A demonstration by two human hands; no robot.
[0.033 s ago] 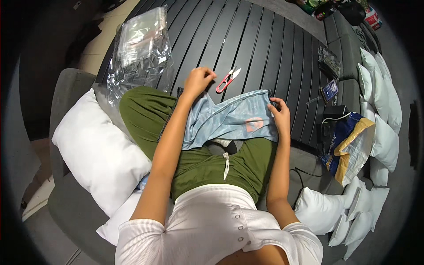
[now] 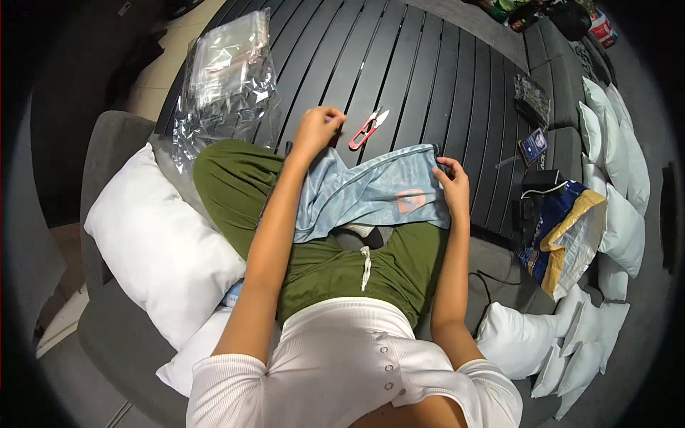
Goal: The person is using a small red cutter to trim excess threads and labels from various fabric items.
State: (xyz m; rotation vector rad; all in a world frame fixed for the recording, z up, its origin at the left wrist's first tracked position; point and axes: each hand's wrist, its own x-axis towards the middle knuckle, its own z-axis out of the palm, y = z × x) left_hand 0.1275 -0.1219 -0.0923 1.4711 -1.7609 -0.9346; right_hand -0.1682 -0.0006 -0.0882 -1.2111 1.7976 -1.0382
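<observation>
1. The light-blue cloth (image 2: 364, 189) lies across the person's lap, over the green trousers (image 2: 228, 175), with its far part reaching over the edge of the surface (image 2: 407, 85). It is spread loosely, creased, and has an orange-pink patch (image 2: 409, 201) near its right end.
2. The right hand (image 2: 454, 184) is at the cloth's far right corner; its fingers are nearly together and appear to pinch the edge there.
3. The left hand (image 2: 319, 130) is raised at the cloth's far left side, fingers curled in and close to the thumb. I cannot tell whether they hold anything thin, such as a thread.
4. As for progress, the cloth is laid out but neither folded nor bagged; whether any sewing or trimming on it is finished cannot be made out.
5. The red-handled snips (image 2: 367, 130) lie on the surface just beyond the cloth, near the left hand, in neither hand's hold.
6. Farther left on the surface sit clear plastic bags (image 2: 232, 60); a white cushion (image 2: 160, 246) rests beside the person.
7. To the right, well apart, stands a crumpled blue-and-yellow sack (image 2: 564, 239), with pale pillows (image 2: 622, 232) behind.
</observation>
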